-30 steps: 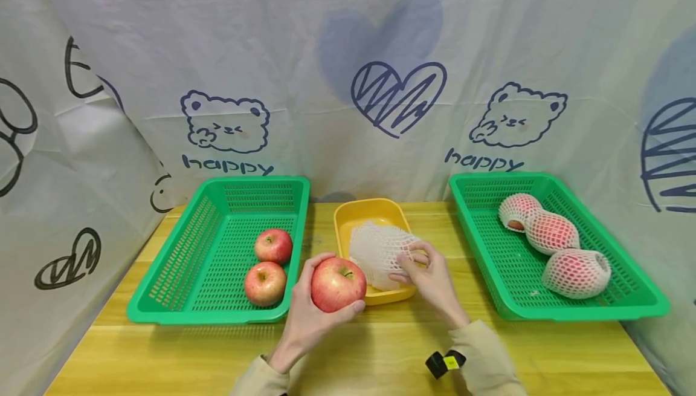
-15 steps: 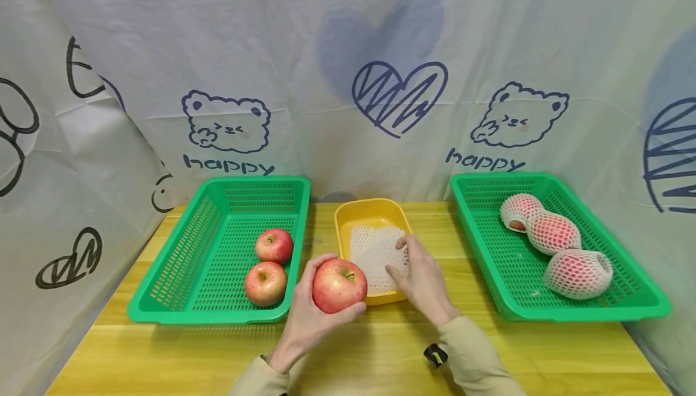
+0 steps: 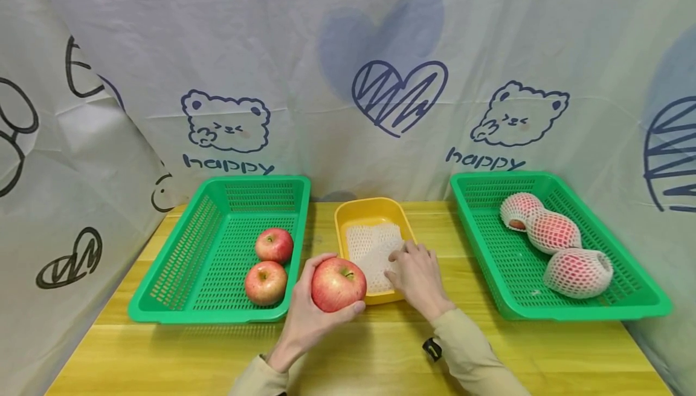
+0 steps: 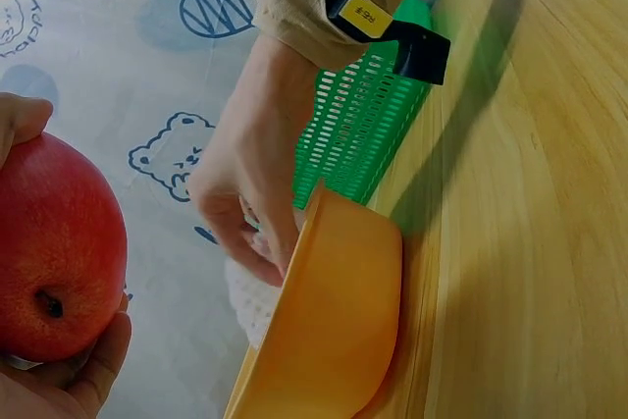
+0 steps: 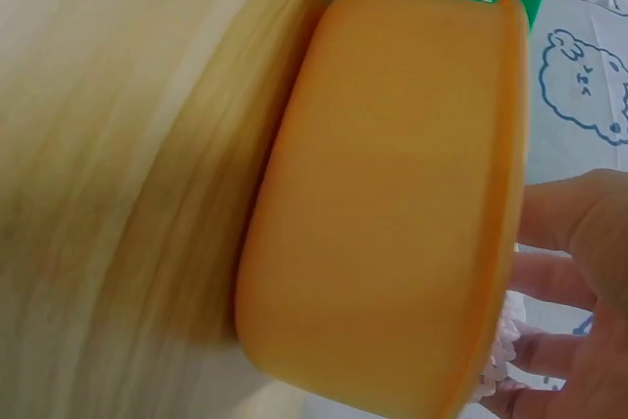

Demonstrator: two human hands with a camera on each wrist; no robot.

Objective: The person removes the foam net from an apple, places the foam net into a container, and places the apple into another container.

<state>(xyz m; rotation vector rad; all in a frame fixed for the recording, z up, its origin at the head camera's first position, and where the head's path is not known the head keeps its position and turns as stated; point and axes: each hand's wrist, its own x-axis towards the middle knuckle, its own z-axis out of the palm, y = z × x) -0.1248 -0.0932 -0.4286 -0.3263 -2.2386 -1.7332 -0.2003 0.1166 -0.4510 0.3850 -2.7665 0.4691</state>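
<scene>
My left hand (image 3: 312, 311) grips a red apple (image 3: 339, 285) in front of the yellow tub (image 3: 375, 204), thumb below and fingers round its left side. The left wrist view shows this apple (image 4: 59, 242) close up. My right hand (image 3: 418, 278) reaches over the tub's right rim, its bent fingers at the white foam fruit nets (image 3: 372, 257) lying inside. Thumb and forefinger stand a little apart in the head view. In the right wrist view the tub wall (image 5: 392, 183) partly hides the fingers; I cannot tell whether they pinch a net.
A green basket (image 3: 187, 251) on the left holds two bare apples (image 3: 265, 283). The green basket (image 3: 478, 263) on the right holds three apples in foam nets (image 3: 577, 272). Both stand on the wooden table (image 3: 375, 353), before a printed curtain (image 3: 326, 160).
My right hand has lowered the foam net it was lifting into the tub and moved slightly left and down over the nets. My left hand keeps holding the apple in place.
</scene>
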